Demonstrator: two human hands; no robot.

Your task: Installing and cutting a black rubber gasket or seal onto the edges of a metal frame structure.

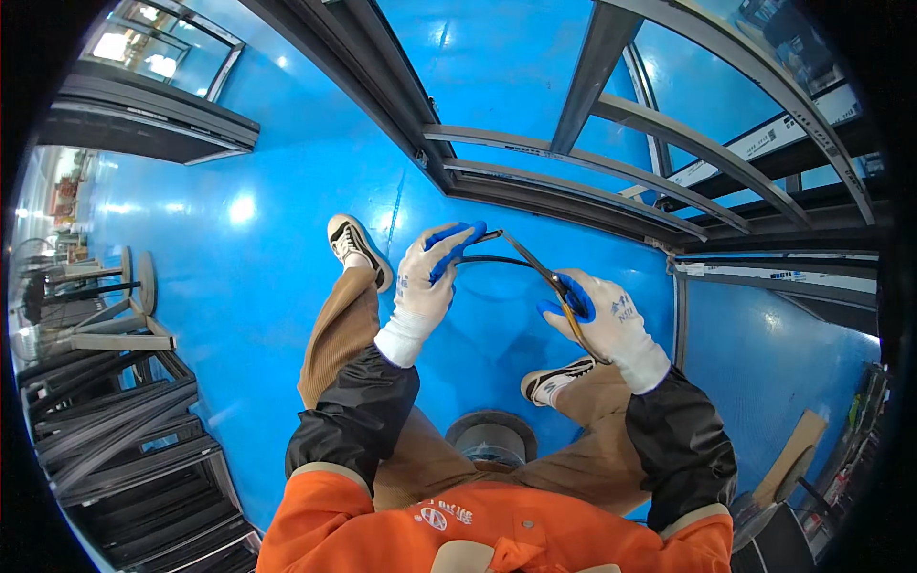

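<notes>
My left hand (430, 277), in a white glove with blue palm and fingers, pinches a thin black rubber-like strip (491, 236). A length of that strip curves across between my hands. My right hand (602, 315), gloved alike, is closed around a scissors-like tool (531, 257) with a long narrow metal blade and yellow handles. The tool's tip is close to the strip's end at my left fingertips; whether they touch I cannot tell. Fingers hide part of the handles, and the strip's far end is lost near my right hand.
A large dark metal frame (564, 148) with crossbars stands ahead and to the right. Dark profiles are stacked on a rack (134, 449) at left. Another frame (153, 119) is at upper left. Below me is a round grey stool (492, 435) on the blue floor (258, 286).
</notes>
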